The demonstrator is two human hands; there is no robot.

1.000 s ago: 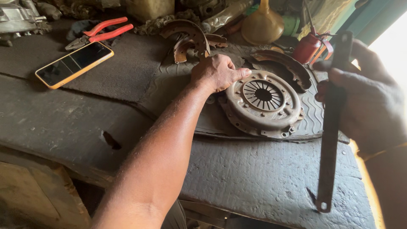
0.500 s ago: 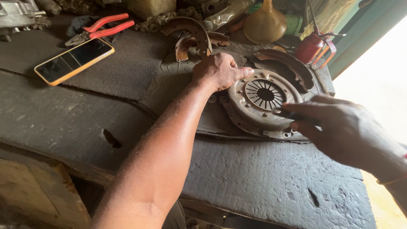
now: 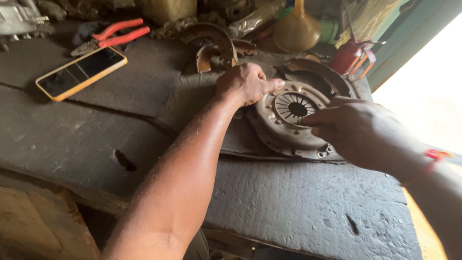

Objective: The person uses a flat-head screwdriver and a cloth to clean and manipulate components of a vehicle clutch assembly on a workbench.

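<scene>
Since half a second ago the right hand (image 3: pixel 358 132) has slid further in over the round clutch cover (image 3: pixel 292 120), its fingers (image 3: pixel 317 118) now stretched toward the centre opening; a second ago that hand held a long dark bar up at the right, and the bar is out of sight now.

At the far left of the dark counter (image 3: pixel 298 212), a phone in an orange case (image 3: pixel 82 73) lies flat, with red-handled pliers (image 3: pixel 113 36) just behind it. Between the phone and the arm the worn surface is open, apart from a small gouge near the front edge.

The left hand (image 3: pixel 245 84) rests on the upper left rim of the clutch cover, fingers curled together with the forefinger pointing across the rim; it grips nothing I can see. Curved brake shoes (image 3: pixel 214 41) lie just behind it.

The clutch cover lies flat toward the counter's right back part, on a thin dark mat. The right hand's fingers are loosely together, touching the cover's sprung centre, holding nothing. A yellow funnel (image 3: pixel 297 29) and a red can (image 3: pixel 347 55) stand behind, near the bright doorway edge.
</scene>
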